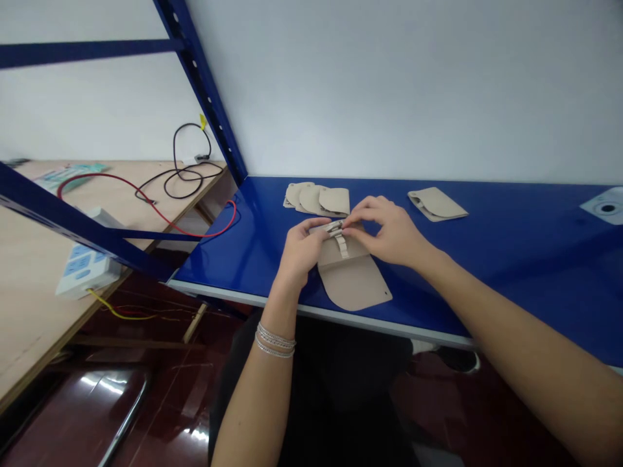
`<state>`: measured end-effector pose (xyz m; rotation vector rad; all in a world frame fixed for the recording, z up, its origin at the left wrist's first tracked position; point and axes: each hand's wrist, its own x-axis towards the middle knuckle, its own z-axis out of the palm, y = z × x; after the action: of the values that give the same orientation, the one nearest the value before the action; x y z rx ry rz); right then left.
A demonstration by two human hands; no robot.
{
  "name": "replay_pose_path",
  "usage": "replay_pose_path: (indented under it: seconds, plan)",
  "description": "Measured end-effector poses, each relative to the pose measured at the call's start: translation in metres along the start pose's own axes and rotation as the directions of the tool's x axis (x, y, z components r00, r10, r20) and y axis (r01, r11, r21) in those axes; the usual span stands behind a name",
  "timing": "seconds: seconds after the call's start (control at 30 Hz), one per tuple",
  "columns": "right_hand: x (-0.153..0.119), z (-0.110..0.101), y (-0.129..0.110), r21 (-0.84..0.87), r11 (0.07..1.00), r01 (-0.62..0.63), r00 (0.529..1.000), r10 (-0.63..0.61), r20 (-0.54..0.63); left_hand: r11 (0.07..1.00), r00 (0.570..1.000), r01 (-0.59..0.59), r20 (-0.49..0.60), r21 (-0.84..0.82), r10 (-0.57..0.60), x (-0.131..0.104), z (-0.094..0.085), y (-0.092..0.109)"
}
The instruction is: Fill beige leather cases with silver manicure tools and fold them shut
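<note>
An opened beige pouch (354,285) lies at the front of the blue table, its rounded flap toward me and a small dark hole near the flap's corner. On its upper part rests a silvery linked strap (343,248), resembling a watch band; what it joins is partly hidden by fingers. My left hand (302,250) grips the pouch's left upper edge, thumb on top near the strap's upper end. Thumb and fingertips of my right hand (384,230) pinch at the strap's upper end from the right.
Several folded beige pouches (316,198) overlap behind my hands. Another folded pouch (437,203) lies farther right. A white piece with a dark round centre (606,207) sits at the far right. Left stand a blue metal frame (209,97), a red cable (160,214) and a power strip (87,269).
</note>
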<state>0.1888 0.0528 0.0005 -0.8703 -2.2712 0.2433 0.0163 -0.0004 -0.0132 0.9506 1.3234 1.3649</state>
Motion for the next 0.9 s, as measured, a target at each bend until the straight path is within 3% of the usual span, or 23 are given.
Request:
replay_pose_path:
  seconds: [0.3, 0.43, 0.5, 0.57, 0.63, 0.77, 0.9]
  plan:
    - [0.000, -0.002, -0.004, 0.024, 1.000, 0.011, 0.994, -0.008, -0.108, 0.999, 1.000, 0.022, -0.013, -0.029, -0.022, -0.002, 0.003, 0.004]
    - [0.004, -0.013, 0.017, -0.020, 0.991, -0.130, 0.973, 0.124, -0.197, 1.000, 0.998, 0.011, -0.057, 0.007, -0.011, -0.003, -0.001, 0.005]
    - [0.005, -0.021, 0.035, -0.103, 0.960, -0.259, 0.957, 0.241, -0.163, 0.997, 0.997, -0.006, -0.076, 0.076, 0.012, -0.002, -0.004, 0.003]
    - [0.004, -0.031, 0.054, -0.227, 0.888, -0.401, 0.915, 0.399, -0.055, 0.988, 0.996, -0.019, -0.086, 0.156, 0.033, -0.002, -0.008, 0.001]
    - [0.001, -0.038, 0.071, -0.306, 0.843, -0.443, 0.873, 0.484, 0.069, 0.976, 0.996, -0.021, -0.075, 0.217, 0.038, -0.002, -0.010, 0.001]
    - [-0.002, -0.038, 0.087, -0.282, 0.903, -0.324, 0.875, 0.400, 0.272, 0.966, 1.000, -0.027, 0.013, 0.257, 0.025, -0.003, -0.012, 0.000]
    - [-0.002, -0.031, 0.084, -0.268, 0.933, -0.242, 0.905, 0.317, 0.286, 0.965, 0.995, -0.058, 0.091, 0.255, 0.036, -0.005, -0.013, -0.001]
